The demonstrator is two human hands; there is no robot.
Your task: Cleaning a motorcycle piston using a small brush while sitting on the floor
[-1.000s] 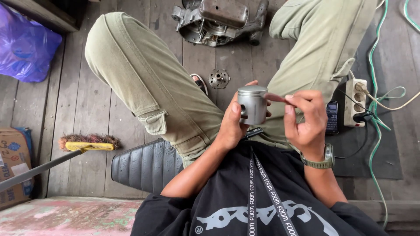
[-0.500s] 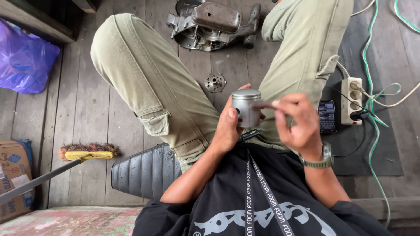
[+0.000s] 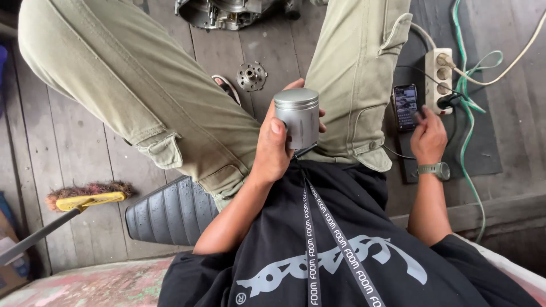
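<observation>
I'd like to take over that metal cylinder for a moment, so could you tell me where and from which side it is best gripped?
Probably the upper band of the metal cylinder, just under its flat top, coming from above and from its right. It stands upright, and the left hand already wraps its lower left side, so only the top and right wall are free. The right hand is off at the phone.

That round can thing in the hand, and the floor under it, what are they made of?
The piston in the left hand looks like metal, probably aluminium: smooth, dull silver-grey, with fine grooves round its top. The floor looks like bare wood: grey, weathered planks with gaps and grain showing.
</observation>
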